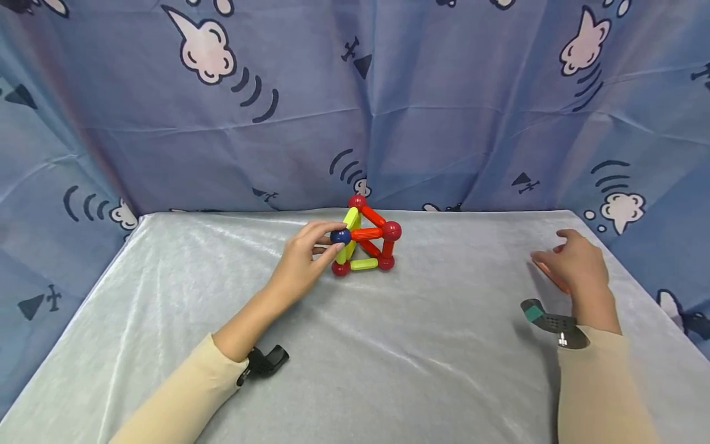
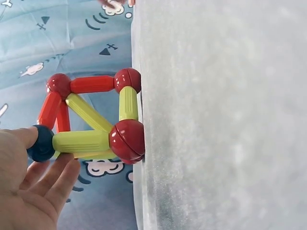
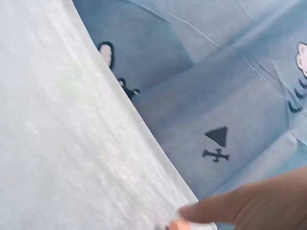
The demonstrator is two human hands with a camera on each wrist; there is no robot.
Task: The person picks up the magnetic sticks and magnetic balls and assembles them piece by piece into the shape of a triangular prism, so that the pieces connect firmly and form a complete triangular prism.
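Note:
A ball-and-rod building frame of red and yellow-green rods joined by red balls stands toward the back of the table. At its left corner is a dark blue ball, pinched between the thumb and fingers of my left hand. In the left wrist view, a yellow-green rod runs from the blue ball to a large red ball. Far to the right, my right hand is over the table with loosely bent fingers. No held thing shows in it; the right wrist view catches only a finger.
A pale cloth covers the table. Close behind its back edge hangs a blue patterned curtain, which also runs along both sides. Wrist-camera mounts stick out beside both sleeves.

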